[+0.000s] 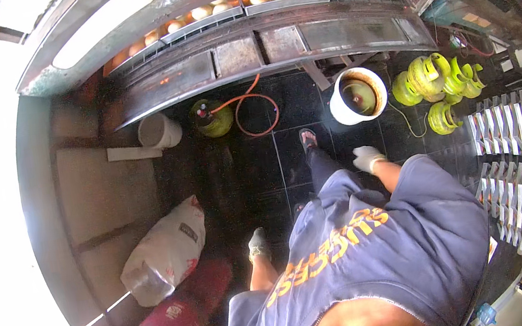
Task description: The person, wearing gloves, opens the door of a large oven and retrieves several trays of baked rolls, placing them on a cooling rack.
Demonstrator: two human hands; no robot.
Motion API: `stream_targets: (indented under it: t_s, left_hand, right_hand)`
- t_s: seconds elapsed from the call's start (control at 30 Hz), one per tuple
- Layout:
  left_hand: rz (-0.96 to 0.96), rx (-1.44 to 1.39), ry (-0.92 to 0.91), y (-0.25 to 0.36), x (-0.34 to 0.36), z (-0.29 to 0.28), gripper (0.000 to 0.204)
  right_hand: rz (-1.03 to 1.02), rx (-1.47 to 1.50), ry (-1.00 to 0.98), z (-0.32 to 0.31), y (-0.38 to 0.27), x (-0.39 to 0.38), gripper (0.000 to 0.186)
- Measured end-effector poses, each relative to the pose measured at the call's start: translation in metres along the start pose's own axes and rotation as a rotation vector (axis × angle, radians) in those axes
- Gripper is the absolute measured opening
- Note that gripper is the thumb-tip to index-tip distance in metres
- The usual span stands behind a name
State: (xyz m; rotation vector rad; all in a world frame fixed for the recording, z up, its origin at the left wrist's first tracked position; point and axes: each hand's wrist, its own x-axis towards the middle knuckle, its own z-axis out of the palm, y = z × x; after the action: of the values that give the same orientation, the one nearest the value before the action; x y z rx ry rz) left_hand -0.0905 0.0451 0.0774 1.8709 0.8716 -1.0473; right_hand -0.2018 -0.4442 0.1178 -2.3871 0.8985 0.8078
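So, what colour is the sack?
The sack is white with red markings; head view shows it.

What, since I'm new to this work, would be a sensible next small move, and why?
Perhaps raise the gloved right hand toward the buns: they sit on trays ahead, while that hand and the left hand hang low, with nothing clearly visible in either grip.
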Motion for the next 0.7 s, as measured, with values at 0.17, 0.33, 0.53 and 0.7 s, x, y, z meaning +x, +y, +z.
stream_targets:
  t_s: [0.17, 0.33, 0.53, 0.7]
  left_hand:
    - [0.291, 0.542, -0.017, 0.002, 0.033, -0.025, 0.024]
    - [1.141, 0.782, 0.165, 0.157, 0.046, 0.029, 0.025]
    - [0.672, -0.465, -0.545, 0.404, 0.103, 0.173, 0.021]
    - [0.144, -1.122, -0.726, 0.507, 0.208, 0.218, 0.041]
  right_hand:
    - [0.183, 0.404, 0.285, -0.014, 0.052, 0.033, 0.023]
    - [-0.092, 1.18, 0.487, -0.1, -0.015, 0.112, 0.013]
    - [-0.374, 0.509, 0.55, -0.243, -0.065, 0.257, 0.037]
    - [-0.381, 0.998, 0.498, -0.356, -0.198, 0.304, 0.075]
